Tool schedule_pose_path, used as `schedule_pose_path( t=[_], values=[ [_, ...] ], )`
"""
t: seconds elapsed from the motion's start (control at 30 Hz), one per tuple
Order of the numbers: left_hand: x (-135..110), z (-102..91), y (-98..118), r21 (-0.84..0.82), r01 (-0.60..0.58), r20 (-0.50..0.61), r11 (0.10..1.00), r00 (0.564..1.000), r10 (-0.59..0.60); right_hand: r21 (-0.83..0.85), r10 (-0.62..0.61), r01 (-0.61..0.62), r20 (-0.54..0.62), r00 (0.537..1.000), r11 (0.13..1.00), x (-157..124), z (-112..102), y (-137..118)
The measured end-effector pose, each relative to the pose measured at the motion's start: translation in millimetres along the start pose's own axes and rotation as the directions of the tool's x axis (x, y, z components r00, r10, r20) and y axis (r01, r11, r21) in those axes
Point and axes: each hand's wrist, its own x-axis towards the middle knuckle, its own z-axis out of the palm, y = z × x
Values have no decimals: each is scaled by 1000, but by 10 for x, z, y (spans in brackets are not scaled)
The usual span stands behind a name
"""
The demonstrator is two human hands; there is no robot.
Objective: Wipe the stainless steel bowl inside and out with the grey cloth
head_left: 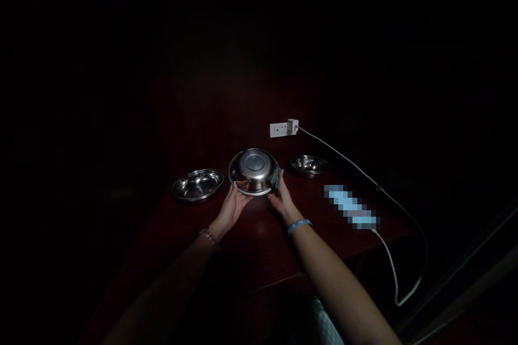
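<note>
A shiny metal bowl (254, 164) is tilted with its underside facing me, held up between both hands over the dark red table (259, 237). My left hand (232, 207) grips its rim at the lower left, thumb on the outside. At the lower right of the bowl, my right hand (282, 194) presses a dark grey-green cloth (275, 179) against the side and supports the rim. Part of the right fingers is hidden by the cloth and bowl. The inside of the bowl is out of sight.
One metal bowl (198, 185) stands upright on the left, a smaller one (308, 165) at the back right. A white charger (292, 126) sits in a wall socket (278, 130). Its white cable (348, 159) loops past the table's right edge to a blurred, glowing device (351, 206). Surroundings are very dark.
</note>
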Motion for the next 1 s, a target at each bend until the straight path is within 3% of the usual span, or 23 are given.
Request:
schedule_pose_path(
  t=[0.23,0.37,0.63,1.0],
  values=[
    [10,-64,82,-62,-145,-94,987,986,139,-46,140,-135,137,981,990,-93,85,39],
    [21,-73,151,-92,-176,-167,980,973,159,-74,191,-180,195,962,981,-90,55,107],
    [57,-52,172,-108,-134,-212,985,971,109,-155,77,-37,260,963,987,-11,-51,181],
    [124,-112,140,-33,-188,-214,982,961,177,-210,-37,63,126,991,976,17,-121,239]
  ],
)
